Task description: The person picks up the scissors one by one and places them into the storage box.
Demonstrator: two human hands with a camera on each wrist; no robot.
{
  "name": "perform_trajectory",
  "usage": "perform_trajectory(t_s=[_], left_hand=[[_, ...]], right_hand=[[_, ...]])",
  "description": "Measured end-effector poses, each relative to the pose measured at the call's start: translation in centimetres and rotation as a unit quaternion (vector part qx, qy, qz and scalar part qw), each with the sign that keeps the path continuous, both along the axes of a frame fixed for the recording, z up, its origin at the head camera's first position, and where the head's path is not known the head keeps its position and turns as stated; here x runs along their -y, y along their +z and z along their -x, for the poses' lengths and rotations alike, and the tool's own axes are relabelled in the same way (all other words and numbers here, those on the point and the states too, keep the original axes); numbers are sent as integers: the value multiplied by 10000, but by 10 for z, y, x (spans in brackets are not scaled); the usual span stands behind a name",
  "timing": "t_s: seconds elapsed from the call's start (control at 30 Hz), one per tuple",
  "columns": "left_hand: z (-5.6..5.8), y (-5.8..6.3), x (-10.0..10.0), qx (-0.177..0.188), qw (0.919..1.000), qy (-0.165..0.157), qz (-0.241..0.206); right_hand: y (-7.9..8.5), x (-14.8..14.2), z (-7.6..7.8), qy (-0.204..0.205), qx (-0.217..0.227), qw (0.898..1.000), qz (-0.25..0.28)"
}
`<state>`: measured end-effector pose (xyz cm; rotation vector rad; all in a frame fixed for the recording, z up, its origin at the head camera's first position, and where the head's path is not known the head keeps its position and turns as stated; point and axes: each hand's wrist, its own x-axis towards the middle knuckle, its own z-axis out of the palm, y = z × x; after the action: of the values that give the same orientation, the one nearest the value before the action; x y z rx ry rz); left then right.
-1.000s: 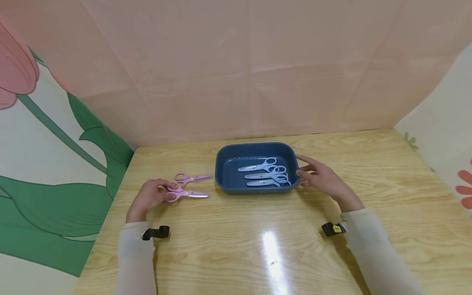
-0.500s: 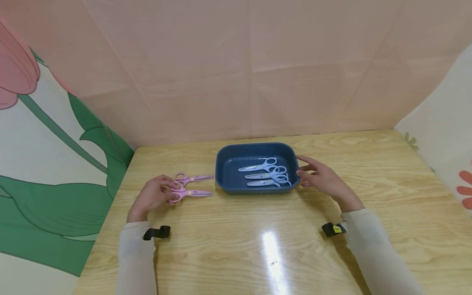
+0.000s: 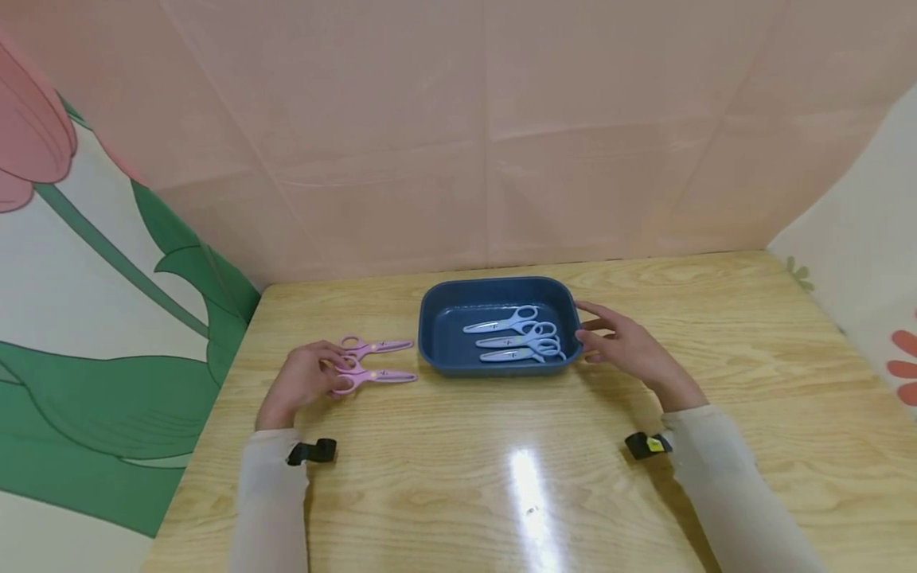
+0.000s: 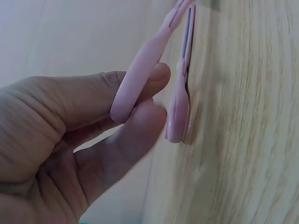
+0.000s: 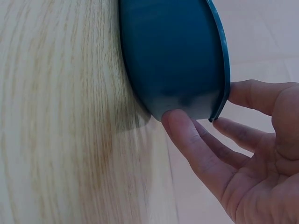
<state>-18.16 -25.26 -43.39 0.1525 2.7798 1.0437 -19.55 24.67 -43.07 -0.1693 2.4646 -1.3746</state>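
My left hand (image 3: 304, 378) pinches a pair of pink scissors (image 3: 387, 376) by the handle loops, blades pointing right. In the left wrist view the pinched scissors (image 4: 145, 63) are raised off the tabletop, thumb on one side and fingers on the other. Behind them a second pair of pink scissors (image 3: 371, 348) lies on the table. My right hand (image 3: 623, 346) rests its spread, nearly straight fingers against the right end of a dark blue bin (image 3: 458, 370). Seen from the right wrist, its thumb (image 5: 184, 135) touches the bin's outer wall.
Several light blue scissors (image 3: 512, 342) lie in the right half of the bin, handles to the right. A wooden table (image 3: 430, 477) carries everything, with a pink sheet (image 3: 487, 159) behind it. A leaf-patterned panel (image 3: 107, 398) stands at the left.
My left hand has shifted slightly to the right with the pink scissors, whose blade tips have come closer to the bin. The right hand and the bin have stayed in place.
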Motion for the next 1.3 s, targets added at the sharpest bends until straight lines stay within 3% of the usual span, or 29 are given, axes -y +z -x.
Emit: perform_trajectory(t_s=[0.1, 0.47, 0.77, 1.1, 1.3], left_hand=[[-1, 1, -1, -211, 9995, 72, 221], [-4, 3, -1, -535, 9981, 315, -34], [-2, 6, -1, -441, 9972, 605, 74], [-4, 10, -2, -1016, 9939, 397, -145], [-6, 15, 5, -1180, 9919, 462, -48]], right_hand=[[1, 0, 0, -25, 16, 10000, -24], [1, 0, -1, -30, 34, 10000, -71], [1, 0, 0, -14, 10, 10000, -95], [2, 0, 0, -36, 54, 9998, -173], [1, 0, 0, -29, 12, 9998, -210]])
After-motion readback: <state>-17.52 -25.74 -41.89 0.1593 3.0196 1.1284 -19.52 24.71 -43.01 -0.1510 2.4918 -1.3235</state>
